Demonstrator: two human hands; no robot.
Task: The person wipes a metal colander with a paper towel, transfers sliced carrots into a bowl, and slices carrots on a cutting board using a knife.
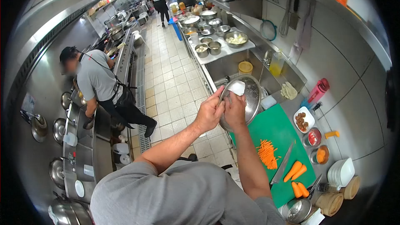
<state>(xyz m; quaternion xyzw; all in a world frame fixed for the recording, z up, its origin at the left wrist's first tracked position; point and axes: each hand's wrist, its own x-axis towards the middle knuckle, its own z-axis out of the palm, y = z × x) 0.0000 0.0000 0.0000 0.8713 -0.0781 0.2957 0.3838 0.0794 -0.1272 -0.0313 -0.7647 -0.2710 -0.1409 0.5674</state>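
Note:
My left hand (209, 111) is closed on the near-left rim of a metal colander (253, 100), which is tilted in front of the sink. Inside the bowl's edge, my right hand (234, 110) is closed round a small white piece (237, 86); I cannot tell whether it is a cloth, paper or a scrubber. Close to my right forearm lies a green cutting board (260, 127). On it are a heap of carrot sticks (268, 154), a knife (284, 163) and several peeled carrots (294, 171).
Beyond the colander is a steel sink (221, 64) with a yellow-lidded tub (245, 67). Metal bowls (236, 39) of food line the counter. A pink bottle (318, 91), small bowls and stacked white dishes (341, 171) stand right. A co-worker (100, 75) works at left.

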